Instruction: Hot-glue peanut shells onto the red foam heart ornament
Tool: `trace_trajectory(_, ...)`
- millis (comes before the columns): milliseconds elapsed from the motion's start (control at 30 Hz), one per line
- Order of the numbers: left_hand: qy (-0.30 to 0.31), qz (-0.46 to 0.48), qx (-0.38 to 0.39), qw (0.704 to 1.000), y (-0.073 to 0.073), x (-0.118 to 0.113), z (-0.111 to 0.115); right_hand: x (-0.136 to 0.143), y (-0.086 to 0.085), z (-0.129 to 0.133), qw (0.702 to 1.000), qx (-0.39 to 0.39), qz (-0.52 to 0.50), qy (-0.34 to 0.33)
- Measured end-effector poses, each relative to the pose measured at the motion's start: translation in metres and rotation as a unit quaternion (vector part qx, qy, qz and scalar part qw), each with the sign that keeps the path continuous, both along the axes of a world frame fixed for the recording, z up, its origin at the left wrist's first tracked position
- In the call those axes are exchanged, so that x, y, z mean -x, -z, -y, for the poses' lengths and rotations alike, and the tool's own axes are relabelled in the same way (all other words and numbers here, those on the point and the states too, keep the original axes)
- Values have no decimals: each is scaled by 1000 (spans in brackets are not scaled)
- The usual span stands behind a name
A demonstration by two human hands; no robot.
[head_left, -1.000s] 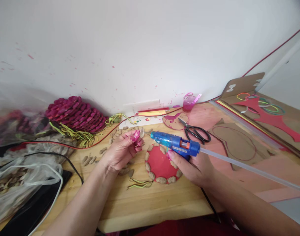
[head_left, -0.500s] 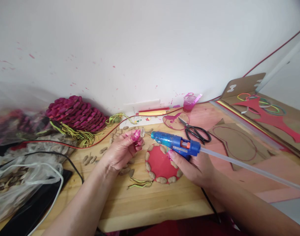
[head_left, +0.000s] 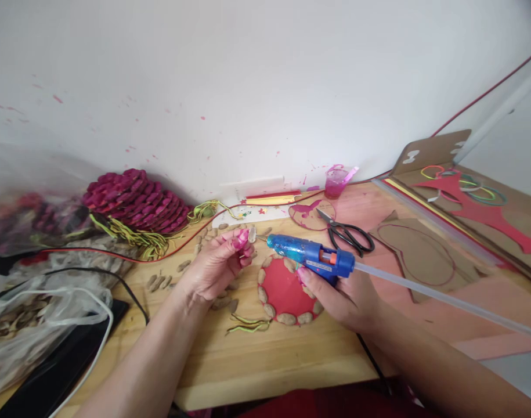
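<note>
Between thumb and fingers, my left hand [head_left: 219, 258] pinches a half peanut shell [head_left: 252, 234], its pale side toward the nozzle. My right hand [head_left: 341, 296] is wrapped round the grip of a blue hot glue gun [head_left: 309, 252]. The nozzle tip points left, at or very near the shell; whether they touch I cannot tell. A long clear glue stick [head_left: 422, 287] sticks out of the gun's back. Below the gun lies a red disc [head_left: 285, 287] with peanut shells along its rim, its upper right partly hidden by my right hand. Loose peanut shells [head_left: 163, 283] lie around my left hand.
Black-handled scissors [head_left: 350, 237] lie beyond the gun, near a cup of pink liquid [head_left: 336, 183]. Cut cardboard [head_left: 422, 249] lies at right. At left are a stack of magenta shell-covered pieces [head_left: 132, 200], plastic bags [head_left: 51, 319] and cables. Yellow-green strings [head_left: 250, 324] lie near the disc.
Almost nothing differs. Both hands keep their hold on the shell and the glue gun, and the view has shifted very slightly.
</note>
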State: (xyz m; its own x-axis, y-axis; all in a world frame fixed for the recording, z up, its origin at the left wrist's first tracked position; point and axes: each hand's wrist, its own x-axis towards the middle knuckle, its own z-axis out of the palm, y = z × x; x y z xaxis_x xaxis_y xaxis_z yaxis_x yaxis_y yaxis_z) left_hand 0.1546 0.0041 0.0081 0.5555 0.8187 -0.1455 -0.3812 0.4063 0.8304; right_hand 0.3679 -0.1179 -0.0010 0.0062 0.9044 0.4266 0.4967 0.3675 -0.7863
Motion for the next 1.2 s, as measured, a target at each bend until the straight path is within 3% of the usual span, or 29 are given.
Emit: trace_trajectory(1200,-10,2,8,1000,1,-2,0,2,-1,0,1000,-6,-11,-24)
